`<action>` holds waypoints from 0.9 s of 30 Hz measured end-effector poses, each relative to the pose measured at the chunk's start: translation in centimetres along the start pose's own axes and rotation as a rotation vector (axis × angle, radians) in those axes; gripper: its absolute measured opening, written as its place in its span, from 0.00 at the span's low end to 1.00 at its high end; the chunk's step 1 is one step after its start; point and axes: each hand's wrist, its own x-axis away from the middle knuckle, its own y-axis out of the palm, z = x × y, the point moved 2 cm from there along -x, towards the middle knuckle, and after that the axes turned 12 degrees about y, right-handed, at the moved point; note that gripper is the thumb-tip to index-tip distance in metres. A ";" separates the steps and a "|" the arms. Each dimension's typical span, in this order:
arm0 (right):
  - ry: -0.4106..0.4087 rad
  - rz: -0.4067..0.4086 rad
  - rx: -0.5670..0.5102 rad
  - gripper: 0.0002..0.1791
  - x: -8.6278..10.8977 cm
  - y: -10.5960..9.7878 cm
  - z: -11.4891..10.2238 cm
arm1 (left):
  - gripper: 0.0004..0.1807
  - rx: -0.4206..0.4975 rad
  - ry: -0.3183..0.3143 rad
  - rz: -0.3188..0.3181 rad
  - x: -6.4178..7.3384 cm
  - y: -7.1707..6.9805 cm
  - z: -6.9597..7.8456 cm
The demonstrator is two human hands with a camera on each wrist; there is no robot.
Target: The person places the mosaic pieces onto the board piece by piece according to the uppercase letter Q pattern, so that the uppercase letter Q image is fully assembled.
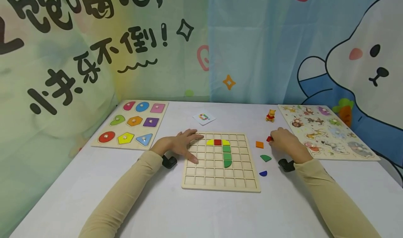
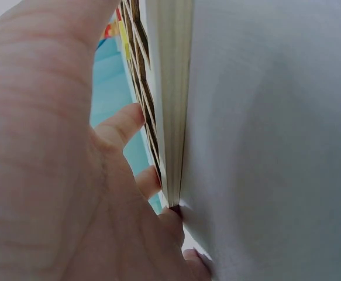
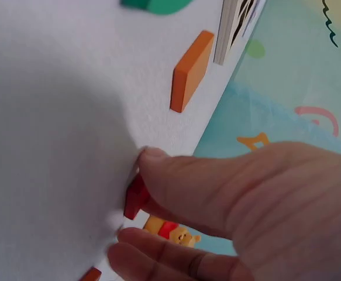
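Observation:
My left hand [image 1: 183, 143] rests with spread fingers on the left edge of the wooden grid board [image 1: 201, 182]; in the left wrist view, fingertips [image 2: 134, 117] touch the board's edge. Set in the grid are a red square [image 1: 217, 142], two yellow pieces [image 1: 209, 142] and several green pieces [image 1: 226, 149]. To the right of the board, my right hand [image 1: 284, 143] pinches a small red block [image 3: 136, 196] at the tabletop, partly hidden by the thumb. Nearby lie an orange square [image 1: 259, 144], a green quarter-round piece [image 1: 266, 158] and a blue half-round piece [image 1: 263, 173].
A pattern card [image 1: 204, 118] lies behind the board. At the back left is a knob shape puzzle [image 1: 126, 145]; at the right, an animal puzzle board [image 1: 318, 133]. A small bear figurine [image 1: 270, 115] stands beyond my right hand. A printed curtain [image 1: 252, 56] hangs behind the table.

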 end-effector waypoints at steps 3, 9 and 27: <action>-0.040 -0.024 -0.010 0.10 -0.1 0.2 0.0 | 0.56 0.001 0.001 -0.003 0.0 0.0 0.0; -0.044 -0.006 -0.060 0.09 -0.2 0.1 0.0 | 0.56 -0.002 0.009 -0.003 -0.1 0.1 0.0; -0.063 0.017 -0.098 0.04 0.3 -0.5 -1.2 | 0.56 -0.003 0.002 0.002 0.0 -0.1 0.3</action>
